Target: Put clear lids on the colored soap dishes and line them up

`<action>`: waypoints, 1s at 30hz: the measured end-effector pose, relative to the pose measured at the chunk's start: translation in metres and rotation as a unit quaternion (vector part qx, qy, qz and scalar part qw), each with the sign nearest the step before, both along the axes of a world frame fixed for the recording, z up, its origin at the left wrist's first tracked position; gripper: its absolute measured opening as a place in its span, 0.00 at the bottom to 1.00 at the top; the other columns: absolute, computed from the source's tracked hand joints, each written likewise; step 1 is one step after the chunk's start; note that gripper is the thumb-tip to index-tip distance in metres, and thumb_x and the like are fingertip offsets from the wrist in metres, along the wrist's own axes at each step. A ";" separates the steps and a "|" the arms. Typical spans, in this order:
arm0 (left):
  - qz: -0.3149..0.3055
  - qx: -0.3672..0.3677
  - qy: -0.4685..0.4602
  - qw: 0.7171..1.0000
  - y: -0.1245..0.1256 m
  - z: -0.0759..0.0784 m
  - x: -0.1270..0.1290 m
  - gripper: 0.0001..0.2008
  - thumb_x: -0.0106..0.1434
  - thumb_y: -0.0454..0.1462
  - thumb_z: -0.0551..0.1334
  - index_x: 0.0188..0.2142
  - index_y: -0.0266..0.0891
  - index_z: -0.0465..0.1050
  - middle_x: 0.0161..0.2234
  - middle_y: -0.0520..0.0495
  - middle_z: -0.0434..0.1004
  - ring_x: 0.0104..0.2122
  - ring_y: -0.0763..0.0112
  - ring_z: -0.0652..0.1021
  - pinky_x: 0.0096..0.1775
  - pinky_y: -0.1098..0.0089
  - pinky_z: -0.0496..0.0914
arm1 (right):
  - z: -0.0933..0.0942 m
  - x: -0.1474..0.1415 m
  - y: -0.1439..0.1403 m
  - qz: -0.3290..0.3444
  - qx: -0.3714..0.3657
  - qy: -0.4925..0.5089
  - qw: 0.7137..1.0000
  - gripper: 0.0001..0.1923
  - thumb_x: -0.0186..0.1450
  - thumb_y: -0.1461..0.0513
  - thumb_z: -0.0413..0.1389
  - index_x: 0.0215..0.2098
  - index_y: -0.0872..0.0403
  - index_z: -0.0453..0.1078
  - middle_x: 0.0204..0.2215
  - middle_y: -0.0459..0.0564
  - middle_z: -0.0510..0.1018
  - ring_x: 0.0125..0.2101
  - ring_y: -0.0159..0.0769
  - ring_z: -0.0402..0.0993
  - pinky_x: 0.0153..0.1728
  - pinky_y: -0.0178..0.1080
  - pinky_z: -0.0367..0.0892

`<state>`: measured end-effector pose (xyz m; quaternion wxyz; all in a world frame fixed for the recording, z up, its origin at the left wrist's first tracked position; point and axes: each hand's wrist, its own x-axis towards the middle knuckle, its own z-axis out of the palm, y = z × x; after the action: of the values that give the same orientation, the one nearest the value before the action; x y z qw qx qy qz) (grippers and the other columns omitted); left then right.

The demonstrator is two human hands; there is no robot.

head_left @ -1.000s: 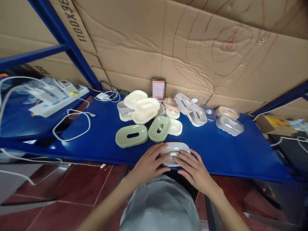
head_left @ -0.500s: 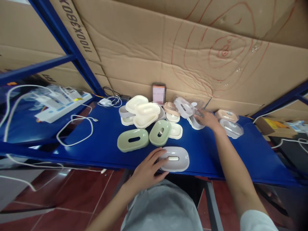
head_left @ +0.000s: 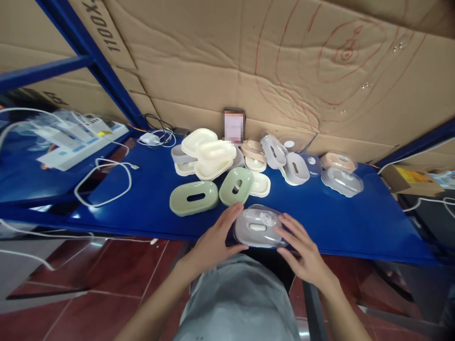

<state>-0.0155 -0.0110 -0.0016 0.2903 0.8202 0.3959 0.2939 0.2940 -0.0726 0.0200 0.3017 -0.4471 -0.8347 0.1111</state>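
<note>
A grey oval soap box point(head_left: 256, 227) sits at the near edge of the blue shelf point(head_left: 341, 222), with a clear lid lying on top of it. My left hand point(head_left: 216, 239) touches its left side with spread fingers. My right hand point(head_left: 303, 248) rests against its right side, fingers on the clear lid. Behind it lie two green oval lids point(head_left: 194, 197), a pile of cream boxes point(head_left: 209, 158) and several clear and grey lids point(head_left: 293, 166).
A phone point(head_left: 233, 126) leans on the cardboard back wall. White cables point(head_left: 103, 182) and a power strip point(head_left: 80, 142) lie to the left. More clear and beige lids point(head_left: 341, 180) sit at the right. Red tiled floor is below the shelf edge.
My right hand came back from the lids at the back right with a clear lid, which now lies on the grey box. My left hand stayed at the box.
</note>
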 end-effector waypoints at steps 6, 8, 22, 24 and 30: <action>-0.023 -0.020 -0.001 1.000 0.000 0.004 -0.002 0.48 0.64 0.38 0.76 0.76 0.56 0.51 0.75 0.41 0.58 0.72 0.51 0.67 0.67 0.50 0.71 | 0.001 -0.014 0.006 0.050 0.011 -0.039 0.998 0.29 0.73 0.65 0.56 0.72 0.48 0.65 0.73 0.55 0.66 0.75 0.54 0.54 0.69 0.62 0.68; -0.037 -0.021 0.000 0.999 0.001 0.006 -0.003 0.46 0.65 0.38 0.75 0.75 0.56 0.54 0.74 0.42 0.60 0.71 0.53 0.68 0.68 0.51 0.70 | 0.002 -0.016 0.010 0.060 0.029 -0.053 0.996 0.28 0.73 0.64 0.57 0.70 0.49 0.66 0.71 0.56 0.68 0.75 0.54 0.56 0.69 0.62 0.67; 0.072 0.164 0.055 0.982 -0.005 -0.007 0.002 0.30 0.76 0.41 0.63 0.73 0.48 0.60 0.71 0.36 0.64 0.69 0.49 0.69 0.65 0.47 0.71 | -0.008 0.079 -0.007 -0.156 0.084 -0.130 0.976 0.20 0.74 0.55 0.60 0.63 0.45 0.70 0.65 0.56 0.76 0.68 0.58 0.69 0.64 0.65 0.66; 0.080 0.177 0.089 0.977 -0.003 -0.007 0.007 0.30 0.76 0.42 0.63 0.74 0.47 0.59 0.71 0.36 0.64 0.69 0.47 0.68 0.65 0.46 0.71 | -0.010 0.119 -0.006 -0.218 0.094 -0.144 0.961 0.20 0.74 0.53 0.58 0.63 0.45 0.71 0.65 0.57 0.77 0.67 0.59 0.70 0.63 0.64 0.66; 0.098 0.213 0.074 0.969 -0.004 -0.008 0.011 0.25 0.76 0.40 0.62 0.70 0.45 0.66 0.61 0.39 0.75 0.60 0.51 0.74 0.62 0.51 0.73 | -0.007 0.173 0.023 -0.330 0.132 -0.183 0.916 0.24 0.76 0.52 0.52 0.65 0.51 0.71 0.67 0.62 0.73 0.68 0.62 0.67 0.64 0.66 0.64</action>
<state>-0.0049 -0.0146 -0.0098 0.0486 0.8395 0.4235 0.3369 0.4675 -0.0500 0.0129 0.2191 -0.6660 -0.6872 -0.1902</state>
